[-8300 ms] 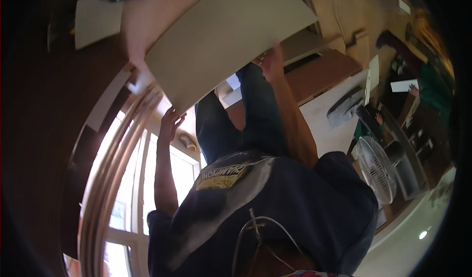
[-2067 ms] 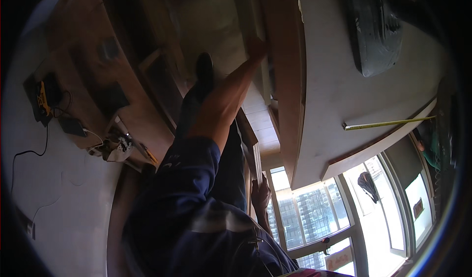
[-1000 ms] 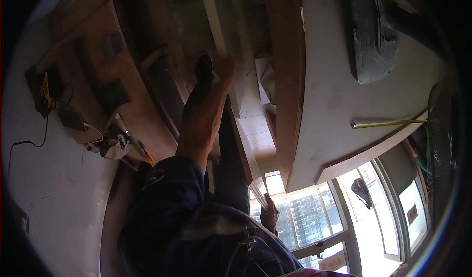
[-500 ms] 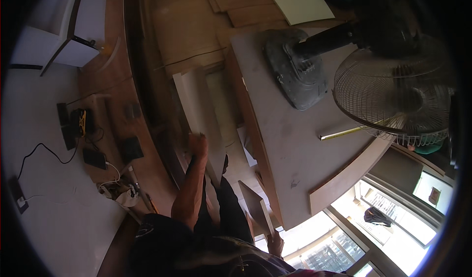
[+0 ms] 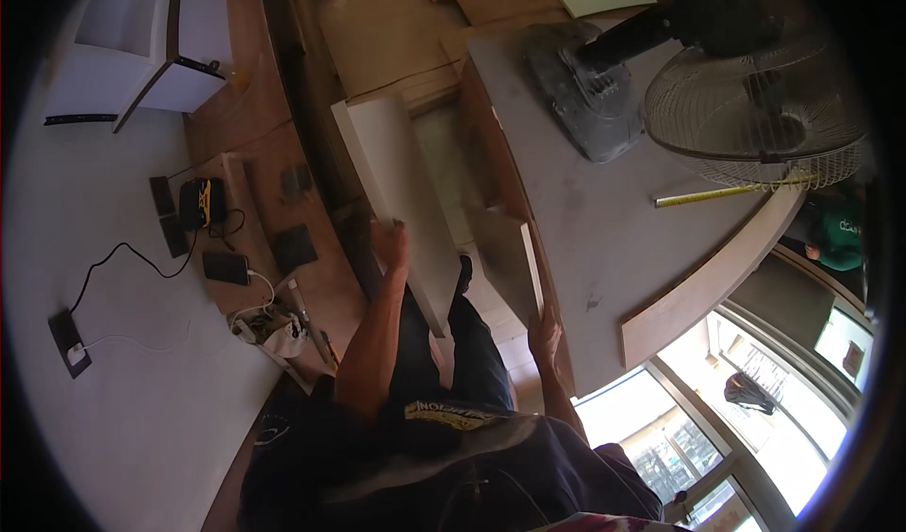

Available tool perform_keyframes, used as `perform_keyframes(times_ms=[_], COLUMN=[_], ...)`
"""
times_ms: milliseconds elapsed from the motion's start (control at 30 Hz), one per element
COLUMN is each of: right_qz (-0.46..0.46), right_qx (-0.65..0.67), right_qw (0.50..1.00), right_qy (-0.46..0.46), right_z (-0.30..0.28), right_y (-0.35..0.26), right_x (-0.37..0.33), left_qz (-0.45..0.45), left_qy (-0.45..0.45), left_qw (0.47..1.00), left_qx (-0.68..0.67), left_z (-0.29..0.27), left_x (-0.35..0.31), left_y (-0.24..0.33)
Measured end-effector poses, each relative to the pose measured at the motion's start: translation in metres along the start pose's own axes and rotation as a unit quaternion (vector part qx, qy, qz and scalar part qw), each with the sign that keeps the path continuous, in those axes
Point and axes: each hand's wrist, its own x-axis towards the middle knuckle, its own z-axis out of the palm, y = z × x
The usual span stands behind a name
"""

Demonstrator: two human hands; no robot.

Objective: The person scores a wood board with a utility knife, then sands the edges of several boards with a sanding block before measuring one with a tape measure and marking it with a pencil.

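Note:
My left hand (image 5: 389, 246) is closed on the edge of a long pale board (image 5: 401, 187), which slants away from me over the floor. My right hand (image 5: 544, 336) grips a shorter panel (image 5: 508, 256) at its near end, beside the edge of the grey-topped table (image 5: 585, 277). Both boards stick out forward in front of my legs, apart from each other. The fingers on the undersides of the boards are partly hidden.
On the table stand a dusty fan (image 5: 755, 117), a yellow tape measure (image 5: 703, 195) and a curved wooden strip (image 5: 713, 282). At left are a phone (image 5: 226, 268), a black-yellow device (image 5: 200, 203) and cables. Another person in green (image 5: 838, 235) is at far right.
My right hand has come forward with the shorter panel, from near my side to beside the table edge. The left hand still holds the long board. The whole view has shifted.

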Motion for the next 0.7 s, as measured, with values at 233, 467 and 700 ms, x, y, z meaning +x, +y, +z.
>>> perform_keyframes(times_ms=[233, 467, 700], right_qz=[-0.046, -0.086, -0.045], right_qx=[0.033, 0.039, 0.016], right_qw=[0.998, 0.995, 0.999], right_qy=[0.025, 0.02, 0.02], right_z=[0.042, 0.067, 0.087], right_y=[-0.058, -0.106, -0.121], right_x=[0.098, 0.156, 0.177], left_qz=[-0.029, -0.061, -0.065], left_qy=[0.002, -0.007, -0.01], left_qw=[0.999, 0.998, 0.997], left_qx=[0.017, 0.024, 0.043], left_z=[-0.012, -0.019, -0.02], left_x=[0.013, 0.018, 0.035], left_y=[-0.012, -0.017, -0.036])
